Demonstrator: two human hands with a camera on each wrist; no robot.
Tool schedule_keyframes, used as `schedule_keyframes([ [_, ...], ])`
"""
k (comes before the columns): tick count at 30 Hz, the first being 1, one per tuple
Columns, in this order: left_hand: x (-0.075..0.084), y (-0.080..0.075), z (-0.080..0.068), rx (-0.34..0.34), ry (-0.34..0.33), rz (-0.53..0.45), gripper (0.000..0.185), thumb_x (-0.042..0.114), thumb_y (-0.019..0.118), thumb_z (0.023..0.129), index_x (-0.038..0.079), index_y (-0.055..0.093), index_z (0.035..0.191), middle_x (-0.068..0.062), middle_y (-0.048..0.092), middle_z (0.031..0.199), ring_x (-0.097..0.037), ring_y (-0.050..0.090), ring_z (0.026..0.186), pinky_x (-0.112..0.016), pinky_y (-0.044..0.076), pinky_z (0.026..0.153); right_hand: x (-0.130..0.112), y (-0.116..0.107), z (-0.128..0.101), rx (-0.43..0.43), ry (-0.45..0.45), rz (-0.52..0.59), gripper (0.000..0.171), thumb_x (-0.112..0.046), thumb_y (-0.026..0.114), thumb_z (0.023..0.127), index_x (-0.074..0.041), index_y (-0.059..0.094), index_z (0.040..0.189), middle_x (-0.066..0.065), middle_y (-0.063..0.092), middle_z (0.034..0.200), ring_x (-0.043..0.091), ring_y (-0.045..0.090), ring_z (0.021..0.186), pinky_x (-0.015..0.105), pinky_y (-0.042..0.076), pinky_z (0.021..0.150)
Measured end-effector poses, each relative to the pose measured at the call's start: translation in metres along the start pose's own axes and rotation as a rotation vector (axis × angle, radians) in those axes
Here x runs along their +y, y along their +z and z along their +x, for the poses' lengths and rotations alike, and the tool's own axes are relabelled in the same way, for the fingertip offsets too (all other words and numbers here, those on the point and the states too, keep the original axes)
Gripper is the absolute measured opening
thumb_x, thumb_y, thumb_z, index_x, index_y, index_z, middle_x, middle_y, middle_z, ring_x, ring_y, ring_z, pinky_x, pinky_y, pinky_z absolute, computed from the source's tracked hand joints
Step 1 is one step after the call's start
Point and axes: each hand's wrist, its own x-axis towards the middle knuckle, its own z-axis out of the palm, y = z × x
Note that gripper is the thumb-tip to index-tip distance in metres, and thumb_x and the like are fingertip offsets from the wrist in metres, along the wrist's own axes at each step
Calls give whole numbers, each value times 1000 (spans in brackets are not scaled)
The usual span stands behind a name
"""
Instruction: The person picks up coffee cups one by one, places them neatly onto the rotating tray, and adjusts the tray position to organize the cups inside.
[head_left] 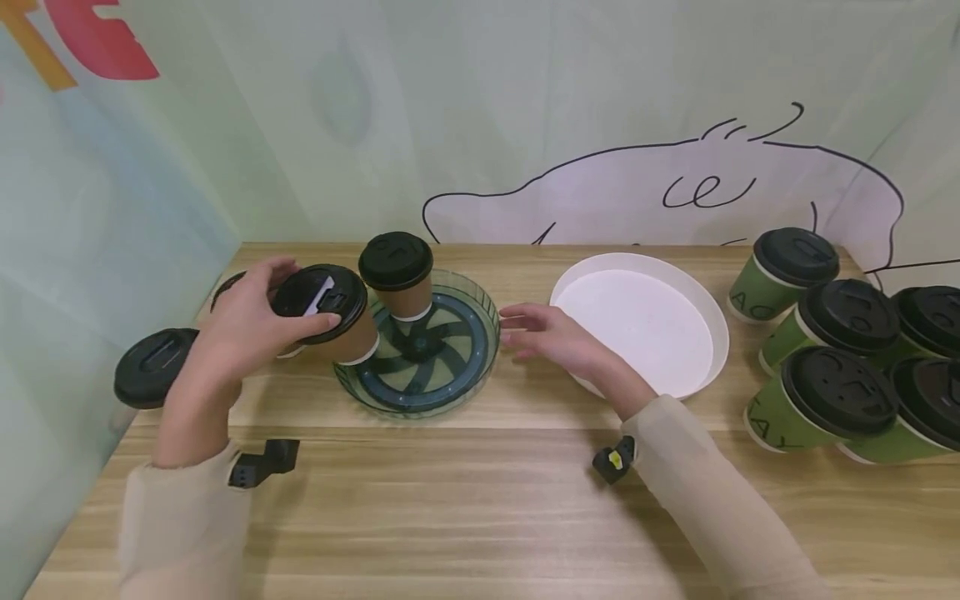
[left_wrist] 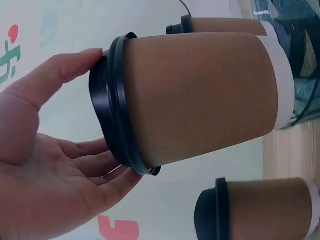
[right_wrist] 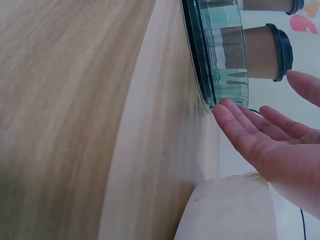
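Gripping the brown lidded cup (head_left: 333,321) by its lid, your left hand (head_left: 240,329) should lower it level at the glass tray's (head_left: 480,346) nine o'clock; your right hand (head_left: 551,333), fingers spread, steadies the rim.

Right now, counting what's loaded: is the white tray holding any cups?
No, the white tray shows only its bare inside; the green cups stand beside it on the table.
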Motion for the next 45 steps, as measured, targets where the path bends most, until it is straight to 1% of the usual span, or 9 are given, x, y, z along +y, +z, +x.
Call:
schedule_keyframes([
  [5, 3, 6, 10, -39, -16, 9, 91, 37, 68, 80, -5, 16, 142, -28, 23, 143, -45, 26, 125, -58, 29, 96, 2, -1, 0, -1, 7, 0, 49, -6, 56, 89, 7, 39, 133, 24, 49, 127, 36, 55, 106, 43, 48, 85],
  [10, 2, 10, 15, -74, -32, 30, 91, 37, 67, 81, -5, 16, 142, -26, 22, 144, -45, 22, 128, -59, 26, 97, 1, -2, -1, 4, 9, 0, 47, -5, 54, 90, 7, 39, 132, 26, 53, 120, 38, 57, 102, 42, 49, 84],
  [12, 1, 11, 16, -87, -34, 33, 91, 38, 67, 81, -5, 16, 143, -26, 22, 144, -45, 21, 128, -60, 25, 97, 1, -2, -1, 5, 10, -1, 47, -5, 54, 90, 6, 39, 132, 26, 53, 121, 38, 56, 103, 42, 49, 84],
  [15, 0, 14, 19, -100, -39, 29, 90, 38, 67, 81, -5, 16, 143, -26, 22, 144, -45, 20, 128, -60, 24, 98, 1, -1, -1, 7, 14, 3, 48, -5, 56, 90, 6, 39, 133, 24, 49, 127, 35, 54, 107, 41, 48, 86],
  [19, -1, 17, 22, -110, -42, 25, 90, 38, 67, 81, -4, 17, 143, -25, 22, 144, -45, 20, 129, -60, 24, 98, 1, -1, 0, 14, 23, 0, 49, -7, 57, 89, 4, 39, 134, 21, 46, 131, 31, 53, 110, 40, 47, 87],
  [31, -3, 20, 31, -125, -40, 15, 91, 35, 67, 82, -3, 14, 144, -24, 20, 146, -44, 19, 130, -59, 24, 99, 4, -3, 0, 3, 10, 14, 48, -6, 57, 89, 6, 40, 132, 23, 49, 127, 34, 55, 107, 42, 48, 86],
  [37, -4, 20, 31, -127, -30, 5, 90, 35, 66, 82, -2, 12, 145, -23, 17, 147, -44, 17, 130, -59, 23, 99, 3, -4, 0, 2, 5, 2, 47, -5, 56, 89, 5, 40, 133, 23, 47, 130, 34, 55, 107, 41, 48, 86],
  [41, -6, 20, 30, -123, -19, 16, 93, 39, 67, 81, 1, 11, 145, -23, 15, 148, -45, 15, 131, -61, 22, 98, 3, -4, -1, 0, 9, -5, 48, -5, 56, 90, 4, 39, 134, 21, 45, 133, 32, 54, 109, 40, 47, 87],
  [45, -7, 17, 27, -114, -13, 35, 94, 43, 66, 81, 2, 11, 146, -22, 15, 148, -45, 16, 131, -61, 23, 98, 2, -3, -1, -5, 9, -5, 49, -7, 56, 90, 4, 39, 134, 21, 45, 132, 31, 54, 109, 40, 47, 87],
])
